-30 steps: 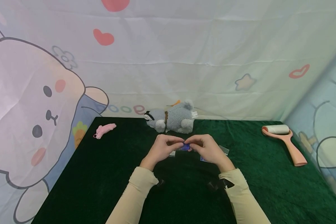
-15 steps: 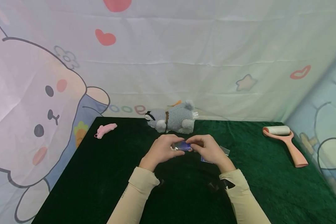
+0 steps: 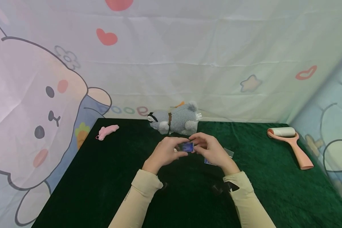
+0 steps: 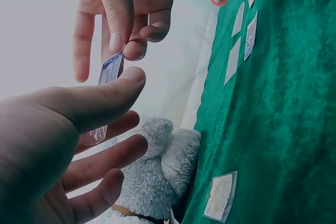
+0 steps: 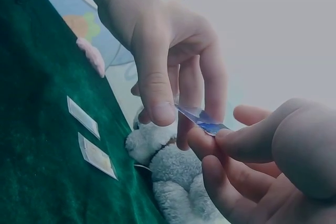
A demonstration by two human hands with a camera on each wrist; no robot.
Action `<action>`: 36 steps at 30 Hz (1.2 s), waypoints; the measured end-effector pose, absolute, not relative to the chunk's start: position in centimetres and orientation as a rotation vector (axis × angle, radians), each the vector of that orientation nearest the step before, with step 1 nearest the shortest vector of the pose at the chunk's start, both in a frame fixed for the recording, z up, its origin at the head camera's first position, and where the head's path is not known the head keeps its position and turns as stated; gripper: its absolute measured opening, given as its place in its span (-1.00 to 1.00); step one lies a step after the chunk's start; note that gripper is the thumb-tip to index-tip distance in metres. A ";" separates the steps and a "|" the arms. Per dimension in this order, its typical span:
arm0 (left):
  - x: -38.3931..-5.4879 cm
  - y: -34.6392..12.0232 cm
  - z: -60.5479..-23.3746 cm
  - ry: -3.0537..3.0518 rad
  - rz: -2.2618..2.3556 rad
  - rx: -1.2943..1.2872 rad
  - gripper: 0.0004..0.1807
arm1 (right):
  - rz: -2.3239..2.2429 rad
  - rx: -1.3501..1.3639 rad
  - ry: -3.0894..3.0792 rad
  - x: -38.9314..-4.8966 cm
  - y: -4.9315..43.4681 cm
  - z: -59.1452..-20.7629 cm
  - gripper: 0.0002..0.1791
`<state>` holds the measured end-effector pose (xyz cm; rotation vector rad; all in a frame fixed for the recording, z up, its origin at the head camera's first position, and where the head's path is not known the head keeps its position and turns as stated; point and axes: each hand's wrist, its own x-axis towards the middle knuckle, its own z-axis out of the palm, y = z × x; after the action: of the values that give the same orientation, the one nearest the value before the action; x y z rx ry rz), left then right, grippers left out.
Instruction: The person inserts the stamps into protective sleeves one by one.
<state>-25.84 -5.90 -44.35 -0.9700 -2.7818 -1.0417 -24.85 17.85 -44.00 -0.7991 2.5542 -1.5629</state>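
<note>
Pinching a small blue card (image 3: 186, 147) in its clear sleeve between them above the worktop (image 3: 102, 177), the left hand (image 3: 163, 152) and right hand (image 3: 209, 148) each keep a narrow edge grip; it looks light, thin, slippery.

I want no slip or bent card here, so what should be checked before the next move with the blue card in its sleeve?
1. Left hand pinches the clear sleeve: ok.
2. Right hand pinches the blue card: ok.
3. Card flat, not bent: ok in the right wrist view.
4. How far the card sits inside the sleeve: cannot tell.
5. Plush toy apart from the hands: ok, behind them.
6. Other cards lie flat on the green cloth: ok.
</note>
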 end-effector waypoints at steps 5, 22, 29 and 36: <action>-25.8 -5.7 -44.4 -2.774 -1.017 -0.985 -0.48 | -1.573 -0.783 2.533 -24.9 17.8 -44.0 -0.58; -25.6 -5.2 -44.2 -2.700 -0.970 -1.051 -0.51 | -1.578 -0.743 2.540 -24.7 17.8 -43.6 -0.59; -25.6 -5.3 -44.1 -2.714 -0.968 -1.039 -0.50 | -1.607 -0.764 2.522 -24.7 18.0 -43.6 -0.63; -25.5 -5.0 -44.1 -2.708 -0.931 -1.052 -0.51 | -1.589 -0.732 2.565 -24.6 17.9 -43.7 -0.66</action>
<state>-25.47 -5.02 -44.15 -1.0523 -2.7079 -0.9311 -24.62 17.94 -43.65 -0.7324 2.5648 -1.5892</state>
